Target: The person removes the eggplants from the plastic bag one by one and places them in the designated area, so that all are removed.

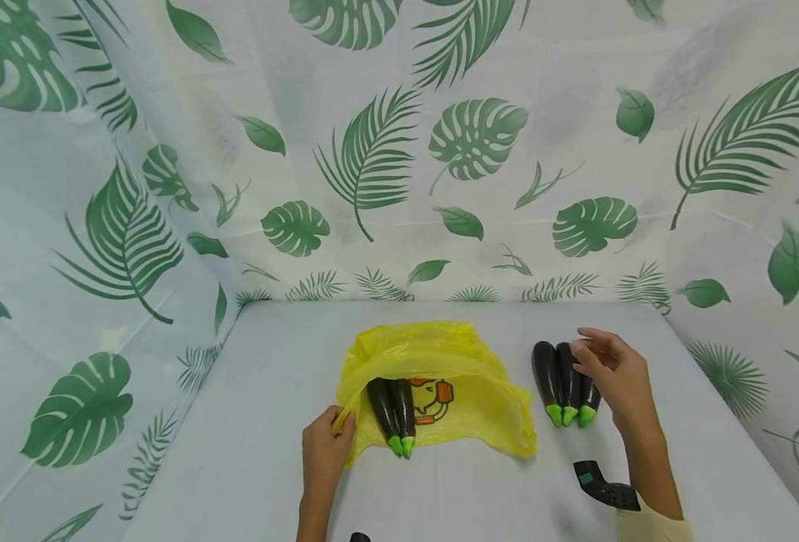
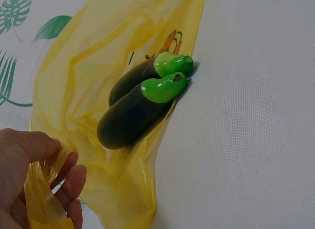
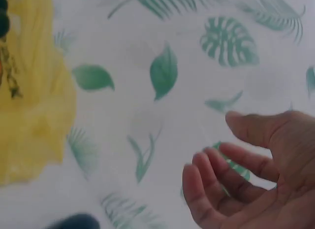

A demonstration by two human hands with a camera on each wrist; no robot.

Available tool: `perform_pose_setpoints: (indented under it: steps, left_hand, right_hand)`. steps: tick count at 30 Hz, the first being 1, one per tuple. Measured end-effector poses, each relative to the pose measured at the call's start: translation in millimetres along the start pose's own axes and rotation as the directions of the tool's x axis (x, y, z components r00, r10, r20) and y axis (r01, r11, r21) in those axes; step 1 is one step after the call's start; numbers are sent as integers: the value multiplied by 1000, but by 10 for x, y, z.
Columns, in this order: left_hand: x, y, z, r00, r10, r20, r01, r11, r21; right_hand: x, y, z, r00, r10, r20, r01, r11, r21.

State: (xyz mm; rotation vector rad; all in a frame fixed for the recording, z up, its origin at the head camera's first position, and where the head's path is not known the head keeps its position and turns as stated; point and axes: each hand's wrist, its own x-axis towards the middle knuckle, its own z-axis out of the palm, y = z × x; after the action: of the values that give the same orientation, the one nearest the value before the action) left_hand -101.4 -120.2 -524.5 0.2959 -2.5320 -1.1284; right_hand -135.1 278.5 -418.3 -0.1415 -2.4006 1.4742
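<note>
A yellow plastic bag (image 1: 467, 421) lies spread on the table with its mouth facing me. My left hand (image 1: 329, 444) pinches the bag's left edge, and the left wrist view shows the film bunched between thumb and fingers. Just inside the mouth lie two dark eggplants (image 2: 135, 115) side by side, their green stem ends poking out over the bag's lower edge. To the right, my right hand (image 1: 612, 369) hovers over a row of three eggplants (image 1: 548, 384), partly covering the rightmost ones. Its fingers (image 3: 229, 177) are loosely bent, with nothing between them.
The white table (image 1: 250, 482) ends at a back wall (image 1: 372, 263) hung with leaf-printed sheeting, which also runs along both sides. An orange and black cartoon print (image 1: 433, 399) shows on the bag. A black wrist device (image 1: 605, 485) sits at my right forearm.
</note>
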Motion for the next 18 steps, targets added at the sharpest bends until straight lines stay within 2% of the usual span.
perform_pose_setpoints:
  steps: [2, 4, 6, 8, 11, 15, 17, 18]
  left_hand:
    - [-1, -5, 3, 1000, 3, -2, -3, 1000, 1]
    - [3, -3, 10, 1000, 7, -1, -7, 1000, -4]
    - [9, 0, 22, 1000, 10, 4, -10, 1000, -8]
    - [11, 5, 28, 1000, 13, 6, -13, 1000, -16]
    - [8, 7, 28, 1000, 21, 2, -21, 1000, -18]
    - [-1, 3, 23, 1000, 20, 8, -20, 1000, -10]
    - [-2, -1, 24, 1000, 12, 17, -12, 1000, -6]
    - [-1, -3, 26, 1000, 8, 20, -8, 1000, -5]
  right_hand:
    - [-36, -119, 79, 993, -102, 51, 101, 994, 31]
    - [-63, -235, 154, 974, -193, 115, 185, 980, 76]
    - [-80, -339, 222, 946, -268, 182, 246, 960, 136]
    - [-95, -424, 287, 908, -330, 257, 285, 938, 195]
    - [-112, -511, 398, 836, -403, 373, 314, 908, 279]
    - [-142, -568, 577, 728, -444, 522, 296, 891, 345]
    - [-164, -584, 671, 661, -446, 604, 272, 892, 361]
    - [-175, -589, 719, 619, -444, 648, 261, 894, 364]
